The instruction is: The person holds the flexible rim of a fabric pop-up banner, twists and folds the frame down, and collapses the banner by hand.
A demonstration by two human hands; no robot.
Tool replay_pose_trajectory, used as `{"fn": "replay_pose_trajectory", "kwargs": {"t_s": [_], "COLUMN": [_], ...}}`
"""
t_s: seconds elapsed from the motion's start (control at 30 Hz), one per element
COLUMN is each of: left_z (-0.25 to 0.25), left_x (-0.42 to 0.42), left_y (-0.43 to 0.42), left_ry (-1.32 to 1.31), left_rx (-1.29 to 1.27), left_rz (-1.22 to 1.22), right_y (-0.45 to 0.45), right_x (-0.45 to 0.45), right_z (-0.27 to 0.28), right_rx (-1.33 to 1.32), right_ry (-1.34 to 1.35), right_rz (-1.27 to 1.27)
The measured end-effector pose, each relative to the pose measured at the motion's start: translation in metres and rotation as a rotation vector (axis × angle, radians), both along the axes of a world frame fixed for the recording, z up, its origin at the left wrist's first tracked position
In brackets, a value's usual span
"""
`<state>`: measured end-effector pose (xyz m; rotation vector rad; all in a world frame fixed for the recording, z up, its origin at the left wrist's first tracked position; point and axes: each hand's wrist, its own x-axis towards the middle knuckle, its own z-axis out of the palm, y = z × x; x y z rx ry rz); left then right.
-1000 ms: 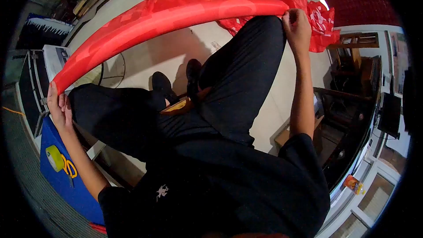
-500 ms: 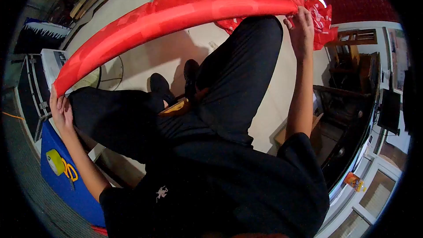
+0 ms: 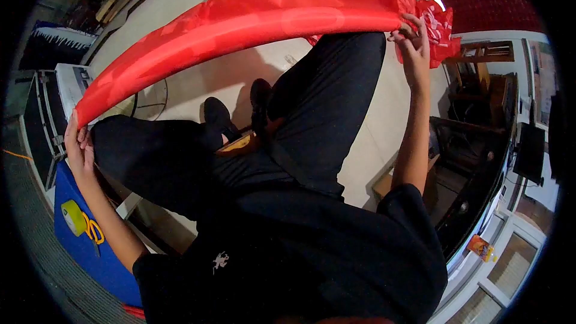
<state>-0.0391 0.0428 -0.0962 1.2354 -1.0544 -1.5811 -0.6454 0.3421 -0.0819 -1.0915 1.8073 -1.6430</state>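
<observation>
Red sheet (image 3: 282, 0) spans the upper part of my view, its near edge a smooth, thick band (image 3: 234, 37) that looks rolled or folded. At far left I see the blue tabletop (image 3: 117, 270) bearing a yellow-green tape roll (image 3: 73, 218) and orange-handled scissors (image 3: 94, 229), just beside each other. Past them, the left hand (image 3: 78, 147) pinches the band's left end between its fingers, close to the left knee (image 3: 114, 135). From there the band arcs over to just beyond the right knee (image 3: 363, 54). At its right end, the fingers of the right hand (image 3: 414, 54) are spread and slightly curled; they seem to touch the edge, but I cannot tell whether they pinch it. I judge the step in hand to be stretching and evening this edge; the next move calls for a sure pinch at the right, matching the left, with even tension against sagging.
</observation>
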Motion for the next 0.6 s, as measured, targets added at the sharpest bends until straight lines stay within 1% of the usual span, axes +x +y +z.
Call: {"fn": "replay_pose_trajectory", "kwargs": {"t_s": [0.07,0.13,0.17,0.27,0.3,0.47,0.53,0.6], "left_z": [0.002,0.003,0.005,0.009,0.008,0.002,0.007,0.006], "left_x": [0.000,-0.001,0.000,0.006,0.010,0.015,0.012,0.016], "left_y": [0.000,-0.002,-0.002,-0.002,-0.004,-0.009,-0.008,-0.009], "left_ry": [-0.011,0.002,0.001,-0.017,0.002,0.033,-0.001,-0.001], "left_rx": [0.000,0.042,0.041,0.070,0.068,0.085,0.111,0.102], "left_rz": [-0.045,-0.051,-0.051,-0.020,-0.024,-0.073,-0.051,-0.064], "right_y": [-0.002,-0.006,-0.004,0.007,0.009,-0.002,-0.003,0.001], "right_x": [0.008,0.009,0.002,-0.005,-0.003,0.024,0.018,0.015], "right_z": [0.001,0.003,-0.001,0.011,0.018,0.022,0.015,0.016], "right_rx": [0.015,0.067,0.051,0.038,0.123,0.178,0.139,0.130], "right_ry": [0.043,0.508,0.555,0.500,0.508,0.528,0.387,0.353], "right_rz": [-0.021,-0.069,-0.083,-0.050,-0.005,0.003,0.027,0.022]}}
